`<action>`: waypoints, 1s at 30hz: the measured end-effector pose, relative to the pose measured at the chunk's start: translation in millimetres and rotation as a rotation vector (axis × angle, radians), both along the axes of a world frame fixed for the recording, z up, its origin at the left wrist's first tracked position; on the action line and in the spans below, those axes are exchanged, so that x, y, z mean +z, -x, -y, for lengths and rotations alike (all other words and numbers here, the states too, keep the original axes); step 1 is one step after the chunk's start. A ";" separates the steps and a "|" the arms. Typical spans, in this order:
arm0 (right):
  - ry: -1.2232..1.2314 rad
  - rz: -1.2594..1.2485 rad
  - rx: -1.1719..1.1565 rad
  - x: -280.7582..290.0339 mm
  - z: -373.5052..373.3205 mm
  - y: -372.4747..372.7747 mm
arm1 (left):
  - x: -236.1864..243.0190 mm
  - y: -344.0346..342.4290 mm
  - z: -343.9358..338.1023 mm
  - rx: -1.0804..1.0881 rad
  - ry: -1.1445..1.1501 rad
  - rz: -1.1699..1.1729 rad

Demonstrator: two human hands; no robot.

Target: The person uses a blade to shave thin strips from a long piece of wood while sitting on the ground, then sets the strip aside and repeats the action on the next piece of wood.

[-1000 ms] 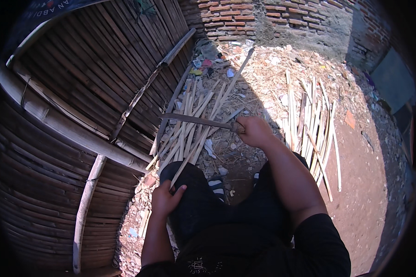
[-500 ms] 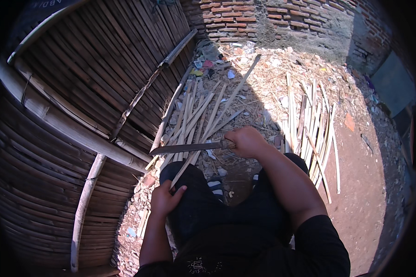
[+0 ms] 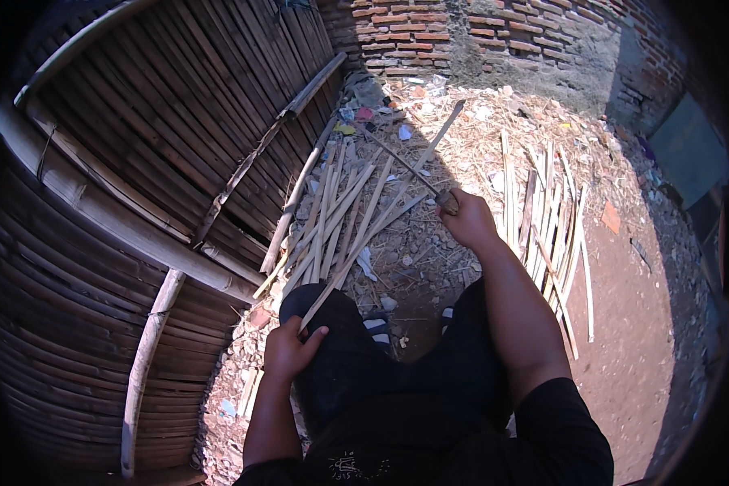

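Note:
My left hand [image 3: 293,348] rests by my left thigh, closed around the near end of a long bamboo strip [image 3: 356,253]. The strip slants away to the upper right, over other strips on the ground. In my right hand [image 3: 471,219] is a machete [image 3: 409,166], gripped by its handle. Its narrow blade points up and to the left, raised over the strip's far part and seen nearly edge-on. Beneath the held strip lies a loose pile of pale bamboo strips [image 3: 324,212].
A bamboo slat wall [image 3: 170,105] with pole rails stands close on my left. Another bundle of strips [image 3: 552,219] lies to the right. A brick wall [image 3: 494,36] closes the far side. Straw and rubble cover the ground; an orange shard [image 3: 611,217] lies at right.
My right hand has lifted away and to the right. The machete has swung from lying level across the strip to pointing up and left. My left hand stays on the strip.

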State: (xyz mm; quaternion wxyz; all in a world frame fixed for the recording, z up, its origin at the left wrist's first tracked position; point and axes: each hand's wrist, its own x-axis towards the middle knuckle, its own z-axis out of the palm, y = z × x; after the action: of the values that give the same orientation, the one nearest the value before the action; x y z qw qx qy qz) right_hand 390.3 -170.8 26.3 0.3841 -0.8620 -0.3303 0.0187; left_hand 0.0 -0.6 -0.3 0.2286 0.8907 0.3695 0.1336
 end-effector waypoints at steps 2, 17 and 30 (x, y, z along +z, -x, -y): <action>0.011 0.027 0.050 -2.8 -1.4 -0.6 | 1.3 -0.8 1.4 0.002 -0.003 -0.006; 0.268 0.392 0.641 -3.3 -24.8 60.9 | -2.8 2.2 -1.4 0.003 -0.025 -0.011; 0.114 0.079 0.146 0.3 -1.8 8.2 | 0.6 0.1 1.2 -0.008 -0.027 -0.006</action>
State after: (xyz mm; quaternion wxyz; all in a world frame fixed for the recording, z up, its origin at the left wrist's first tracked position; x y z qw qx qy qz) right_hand 382.1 -169.0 26.6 0.3187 -0.8563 -0.4053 0.0314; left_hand -0.1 -1.8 0.3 0.2158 0.8955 0.3650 0.1351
